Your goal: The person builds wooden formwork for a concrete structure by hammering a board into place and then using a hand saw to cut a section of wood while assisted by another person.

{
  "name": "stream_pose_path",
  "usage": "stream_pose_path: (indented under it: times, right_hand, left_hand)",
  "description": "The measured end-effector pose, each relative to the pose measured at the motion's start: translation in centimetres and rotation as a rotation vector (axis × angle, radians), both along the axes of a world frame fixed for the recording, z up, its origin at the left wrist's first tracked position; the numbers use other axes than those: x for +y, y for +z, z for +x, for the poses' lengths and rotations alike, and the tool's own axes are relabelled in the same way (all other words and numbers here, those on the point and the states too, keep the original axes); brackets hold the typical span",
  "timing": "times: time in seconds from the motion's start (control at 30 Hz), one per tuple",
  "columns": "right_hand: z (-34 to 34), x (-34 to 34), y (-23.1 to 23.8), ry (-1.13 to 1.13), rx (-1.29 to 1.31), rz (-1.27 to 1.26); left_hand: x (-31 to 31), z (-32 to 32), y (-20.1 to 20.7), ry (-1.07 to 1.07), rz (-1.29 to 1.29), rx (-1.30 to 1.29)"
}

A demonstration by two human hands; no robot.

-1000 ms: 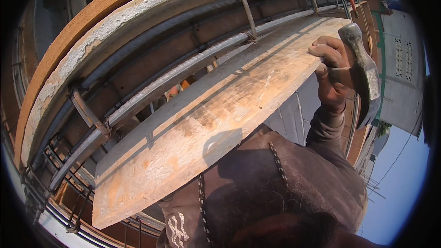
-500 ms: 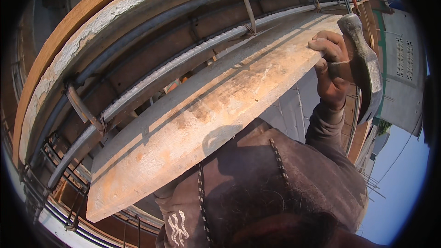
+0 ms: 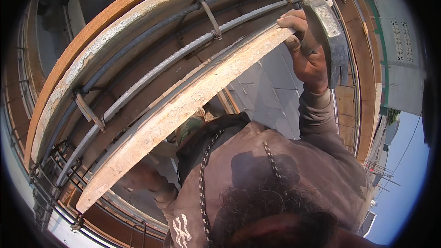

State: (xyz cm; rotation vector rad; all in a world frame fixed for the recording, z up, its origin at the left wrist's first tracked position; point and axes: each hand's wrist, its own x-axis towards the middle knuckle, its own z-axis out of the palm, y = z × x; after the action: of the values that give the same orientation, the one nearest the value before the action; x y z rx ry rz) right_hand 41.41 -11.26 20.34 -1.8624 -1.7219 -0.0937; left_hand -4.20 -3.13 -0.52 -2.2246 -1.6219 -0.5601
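Observation:
A long pale wooden plank [image 3: 183, 115] slants across the middle, its narrow edge turned up. My right hand [image 3: 310, 62] is closed at the plank's upper right end, with fingertips over its edge. A claw hammer [image 3: 324, 23] is also in that hand, its metal head standing out past the knuckles; the handle is mostly hidden. My left hand [image 3: 138, 174] is in shadow behind the plank's lower left part, and its fingers cannot be made out. Just beyond the plank run ribbed steel bars [image 3: 156, 71] with bent ties [image 3: 211, 18] around them.
A curved timber board [image 3: 82, 46] with a whitish inner face borders the bars on the far side. Crossing thin rods [image 3: 59, 160] crowd the lower left. Grey blocks [image 3: 271, 87] lie below the plank. At right are brown formwork boards [image 3: 365, 78] and a grey building [image 3: 404, 50].
The plank has rolled from showing its broad face to showing its narrow edge. My right hand and the hammer have shifted left and slightly upward. My left forearm has come into view below the plank.

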Motion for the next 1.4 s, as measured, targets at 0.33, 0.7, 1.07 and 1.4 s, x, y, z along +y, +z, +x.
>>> stream_pose_path:
  times: [0.33, 0.7, 1.07, 1.4]
  right_hand:
    - [0.3, -1.7, -0.5, -0.036, 0.083, 0.226]
    - [-0.3, -0.5, -1.6, -0.096, 0.097, 0.305]
    - [0.0, 0.6, -2.5, 0.001, 0.028, 0.275]
    - [0.3, 1.2, -2.5, -0.001, -0.017, 0.260]
  left_hand:
    - [2.2, 6.7, 5.5, 0.045, -0.281, -1.192]
    - [3.7, 5.5, 5.4, -0.213, -0.324, -1.482]
    - [4.1, 2.1, 1.5, -0.146, -0.240, -1.327]
    - [4.4, 1.5, 3.1, -0.182, -0.169, -1.143]
